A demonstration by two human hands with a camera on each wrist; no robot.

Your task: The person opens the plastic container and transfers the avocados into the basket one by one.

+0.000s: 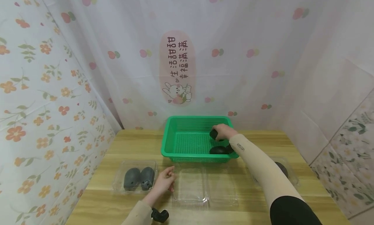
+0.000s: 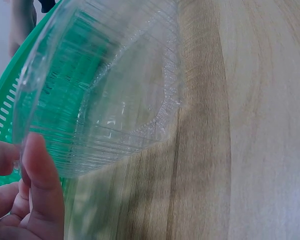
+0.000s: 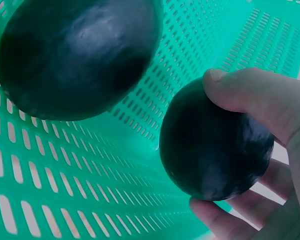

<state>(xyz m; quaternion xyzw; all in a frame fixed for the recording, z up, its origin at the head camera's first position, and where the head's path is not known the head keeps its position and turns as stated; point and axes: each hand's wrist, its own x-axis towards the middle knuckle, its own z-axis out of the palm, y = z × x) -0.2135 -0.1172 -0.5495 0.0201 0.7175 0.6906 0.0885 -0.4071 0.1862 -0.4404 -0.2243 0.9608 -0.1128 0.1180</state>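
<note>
My right hand (image 1: 223,132) reaches into the green basket (image 1: 166,147), gripping a dark avocado (image 3: 215,142) between thumb and fingers. A second avocado (image 3: 80,55) lies in the basket beside it, also visible near the front wall in the head view. On the table before the basket stands a clear plastic box (image 1: 191,186) with its lid (image 1: 223,187) folded open to the right. At the box's left edge is my left hand (image 1: 165,181). The left wrist view shows its thumb and a finger (image 2: 42,175) pinching the rim.
Left of my left hand, a clear box (image 1: 119,182) holds two dark avocados (image 1: 132,179). Another clear box (image 1: 292,176), partly behind my right forearm, has a dark avocado (image 1: 281,169) in it. A patterned curtain (image 1: 248,82) hangs behind the wooden table (image 1: 96,199).
</note>
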